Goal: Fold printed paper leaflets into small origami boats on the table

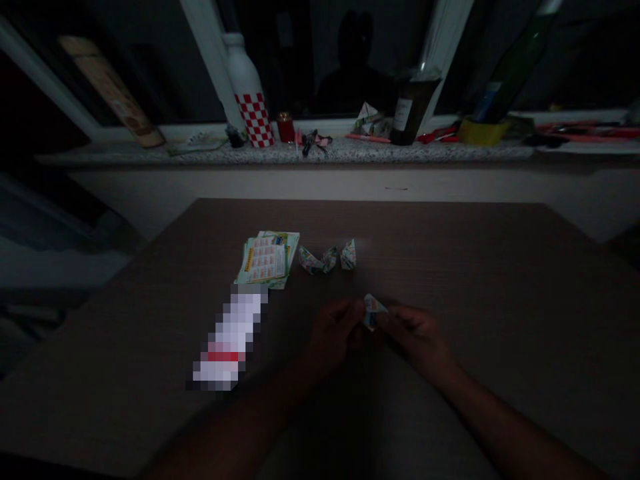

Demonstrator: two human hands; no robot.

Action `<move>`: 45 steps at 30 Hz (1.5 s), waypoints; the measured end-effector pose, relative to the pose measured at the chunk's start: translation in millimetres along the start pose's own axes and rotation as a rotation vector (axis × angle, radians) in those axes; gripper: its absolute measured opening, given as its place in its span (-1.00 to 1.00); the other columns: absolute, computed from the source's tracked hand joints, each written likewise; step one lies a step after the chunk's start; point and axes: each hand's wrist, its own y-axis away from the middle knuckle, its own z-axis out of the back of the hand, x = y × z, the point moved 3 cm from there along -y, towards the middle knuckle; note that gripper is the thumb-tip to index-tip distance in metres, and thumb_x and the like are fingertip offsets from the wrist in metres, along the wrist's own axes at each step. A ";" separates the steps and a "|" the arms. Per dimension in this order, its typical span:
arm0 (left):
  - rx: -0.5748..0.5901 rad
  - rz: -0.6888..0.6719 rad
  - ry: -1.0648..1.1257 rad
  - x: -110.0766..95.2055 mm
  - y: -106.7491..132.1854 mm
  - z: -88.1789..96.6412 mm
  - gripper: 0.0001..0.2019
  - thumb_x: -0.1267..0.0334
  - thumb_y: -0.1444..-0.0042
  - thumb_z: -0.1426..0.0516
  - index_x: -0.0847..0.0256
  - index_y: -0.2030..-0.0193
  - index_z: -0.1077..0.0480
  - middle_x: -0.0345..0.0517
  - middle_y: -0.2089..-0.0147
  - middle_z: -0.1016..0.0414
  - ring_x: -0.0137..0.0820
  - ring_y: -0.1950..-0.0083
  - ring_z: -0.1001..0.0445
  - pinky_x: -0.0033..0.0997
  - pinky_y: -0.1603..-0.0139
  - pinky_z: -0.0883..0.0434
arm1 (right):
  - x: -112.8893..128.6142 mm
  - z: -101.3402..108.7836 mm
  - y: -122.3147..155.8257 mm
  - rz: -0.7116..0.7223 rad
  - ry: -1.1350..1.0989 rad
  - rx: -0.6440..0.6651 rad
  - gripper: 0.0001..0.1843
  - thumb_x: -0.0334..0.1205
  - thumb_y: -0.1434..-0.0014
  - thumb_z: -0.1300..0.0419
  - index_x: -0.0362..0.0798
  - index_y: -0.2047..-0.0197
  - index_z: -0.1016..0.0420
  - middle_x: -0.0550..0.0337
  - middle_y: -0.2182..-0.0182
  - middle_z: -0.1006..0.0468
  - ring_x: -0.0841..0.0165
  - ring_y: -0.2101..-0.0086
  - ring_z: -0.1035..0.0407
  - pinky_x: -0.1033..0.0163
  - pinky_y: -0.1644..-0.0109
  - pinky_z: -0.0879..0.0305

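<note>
Between my two hands is a small folded piece of printed paper (372, 308), pointed at the top. My left hand (336, 331) pinches its left edge between thumb and fingers. From the other side, my right hand (417, 337) grips the right edge, thumb in front. Beyond them on the table stand folded paper pieces (349, 255), with more crumpled-looking folds (311, 260) just to their left. A stack of printed paper sheets (265, 260) lies farther left. The dim light hides the finer creases.
A bright, pixelated flat object (230, 340) lies on the brown table (475, 253), left of my hands. Along the granite windowsill (195, 157) stand a white bottle with red checks (255, 113), a dark cup (406, 113), a tall tube (113, 93) and a green bottle (515, 67).
</note>
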 end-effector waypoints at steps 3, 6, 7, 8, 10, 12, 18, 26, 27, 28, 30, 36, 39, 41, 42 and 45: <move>0.051 -0.089 -0.121 -6.7 3.0 -0.1 -0.59 -0.07 -0.14 -0.08 0.30 0.44 -0.35 -0.27 0.58 -0.26 -0.59 0.61 -0.15 -0.57 0.59 -0.10 | -0.4 6.3 -2.0 0.024 0.040 -0.136 -0.65 0.00 -0.12 -0.23 -0.11 0.52 -0.47 0.23 0.62 -0.44 0.45 0.59 -0.26 0.36 0.53 -0.16; 0.128 -0.107 -0.244 -10.0 5.9 -2.2 -0.60 -0.03 -0.18 -0.05 0.32 0.38 -0.43 -0.18 0.50 -0.35 -0.56 0.56 -0.22 -0.56 0.56 -0.14 | -3.3 8.8 -1.9 0.030 -0.022 -0.135 -0.68 -0.02 -0.14 -0.22 -0.10 0.48 -0.47 0.23 0.61 -0.45 0.44 0.58 -0.29 0.35 0.50 -0.17; 0.136 -0.102 -0.273 -10.3 6.3 -2.3 -0.60 -0.02 -0.18 -0.05 0.32 0.38 -0.44 -0.17 0.49 -0.37 -0.55 0.56 -0.24 -0.55 0.55 -0.15 | -4.2 9.1 -1.5 0.035 -0.041 -0.123 -0.69 -0.03 -0.15 -0.22 -0.09 0.47 -0.46 0.24 0.61 -0.44 0.43 0.57 -0.29 0.34 0.49 -0.19; 0.141 -0.100 -0.293 -10.4 6.6 -2.1 -0.60 -0.01 -0.18 -0.05 0.32 0.39 -0.44 -0.15 0.49 -0.38 -0.54 0.56 -0.25 -0.55 0.54 -0.17 | -4.8 9.3 -1.2 0.039 -0.051 -0.112 -0.69 -0.04 -0.15 -0.21 -0.09 0.47 -0.46 0.25 0.62 -0.43 0.44 0.57 -0.29 0.34 0.48 -0.19; 0.156 -0.103 -0.292 -10.5 6.5 -1.5 -0.60 0.01 -0.19 -0.04 0.33 0.39 -0.45 -0.12 0.47 -0.41 -0.52 0.54 -0.29 -0.53 0.51 -0.20 | -5.0 9.7 -0.8 0.042 -0.044 -0.101 -0.69 -0.03 -0.17 -0.20 -0.09 0.46 -0.44 0.26 0.63 -0.40 0.45 0.58 -0.26 0.35 0.50 -0.16; 0.177 -0.109 -0.292 -11.0 6.0 -0.5 -0.61 0.03 -0.21 -0.02 0.33 0.36 -0.46 -0.10 0.45 -0.43 -0.50 0.52 -0.31 -0.51 0.49 -0.23 | -3.8 10.0 -1.0 0.032 -0.005 -0.092 -0.67 -0.01 -0.17 -0.19 -0.09 0.46 -0.43 0.28 0.64 -0.36 0.47 0.61 -0.21 0.37 0.54 -0.10; 0.095 -0.217 -0.480 -19.5 3.5 6.5 -0.81 0.20 -0.11 -0.13 0.29 0.38 -0.43 -0.18 0.45 -0.41 -0.46 0.42 -0.34 -0.53 0.40 -0.25 | -2.4 5.2 -0.8 0.024 0.281 0.149 -0.64 -0.01 -0.20 -0.13 -0.11 0.47 -0.42 0.28 0.62 -0.32 0.47 0.58 -0.17 0.36 0.53 -0.08; 0.158 -0.137 -0.494 -17.7 0.6 9.1 -0.83 0.23 -0.07 -0.15 0.29 0.45 -0.44 -0.20 0.50 -0.40 -0.47 0.44 -0.33 -0.54 0.41 -0.24 | -5.2 5.1 0.5 0.038 0.305 0.256 -0.63 -0.05 -0.22 -0.09 -0.08 0.53 -0.33 0.33 0.62 -0.20 0.47 0.56 -0.10 0.35 0.49 -0.05; 0.160 -0.119 -0.482 -17.0 0.2 8.8 -0.83 0.23 -0.06 -0.15 0.29 0.45 -0.45 -0.19 0.50 -0.40 -0.47 0.44 -0.33 -0.54 0.41 -0.24 | -4.9 5.6 0.6 0.033 0.297 0.252 -0.63 -0.05 -0.22 -0.09 -0.08 0.53 -0.34 0.33 0.62 -0.21 0.47 0.56 -0.11 0.35 0.49 -0.05; 0.154 -0.101 -0.464 -16.2 -0.2 8.5 -0.82 0.22 -0.06 -0.15 0.29 0.45 -0.45 -0.20 0.50 -0.40 -0.47 0.44 -0.33 -0.54 0.41 -0.24 | -4.5 6.1 0.5 0.032 0.286 0.242 -0.64 -0.05 -0.21 -0.10 -0.08 0.53 -0.35 0.32 0.62 -0.22 0.46 0.56 -0.12 0.35 0.48 -0.07; 0.124 -0.075 -0.423 -15.3 -0.9 8.0 -0.83 0.21 -0.04 -0.16 0.28 0.45 -0.44 -0.21 0.49 -0.40 -0.47 0.44 -0.33 -0.53 0.41 -0.25 | -4.1 7.0 0.2 0.036 0.258 0.216 -0.66 -0.05 -0.20 -0.11 -0.09 0.51 -0.39 0.31 0.61 -0.27 0.45 0.55 -0.16 0.34 0.45 -0.10; 0.009 -0.059 -0.378 -20.3 -0.2 8.5 -0.80 0.21 -0.03 -0.15 0.28 0.52 -0.38 -0.27 0.55 -0.32 -0.52 0.50 -0.24 -0.55 0.47 -0.19 | -10.3 15.1 -4.2 0.030 0.104 0.063 -0.72 -0.09 -0.15 -0.18 -0.08 0.50 -0.44 0.28 0.58 -0.33 0.43 0.53 -0.20 0.33 0.45 -0.12; -0.042 -0.065 -0.361 -22.9 0.5 10.0 -0.79 0.20 -0.03 -0.15 0.28 0.52 -0.36 -0.30 0.58 -0.27 -0.55 0.53 -0.17 -0.56 0.50 -0.14 | -11.9 22.0 -6.4 0.038 0.070 -0.041 -0.73 -0.10 -0.14 -0.20 -0.08 0.50 -0.44 0.29 0.58 -0.31 0.43 0.52 -0.18 0.33 0.44 -0.11; -0.054 -0.082 -0.344 -23.4 1.2 10.7 -0.79 0.20 -0.03 -0.16 0.28 0.52 -0.37 -0.32 0.59 -0.24 -0.56 0.55 -0.14 -0.56 0.51 -0.12 | -10.6 26.0 -6.9 0.069 0.075 -0.112 -0.74 -0.11 -0.14 -0.20 -0.07 0.49 -0.44 0.29 0.58 -0.31 0.43 0.51 -0.18 0.33 0.43 -0.11; -0.051 -0.092 -0.338 -23.4 1.7 10.8 -0.79 0.20 -0.03 -0.17 0.28 0.51 -0.37 -0.32 0.59 -0.23 -0.56 0.55 -0.13 -0.57 0.52 -0.11 | -9.7 27.4 -7.0 0.087 0.084 -0.144 -0.75 -0.11 -0.15 -0.19 -0.07 0.48 -0.44 0.29 0.56 -0.32 0.43 0.50 -0.18 0.33 0.42 -0.12; -0.019 -0.113 -0.343 -23.3 4.3 9.9 -0.81 0.21 -0.03 -0.18 0.28 0.50 -0.39 -0.31 0.58 -0.25 -0.56 0.54 -0.15 -0.57 0.51 -0.12 | -8.3 29.3 -7.0 0.123 0.118 -0.235 -0.75 -0.09 -0.19 -0.17 -0.05 0.44 -0.44 0.29 0.55 -0.33 0.43 0.49 -0.20 0.34 0.40 -0.13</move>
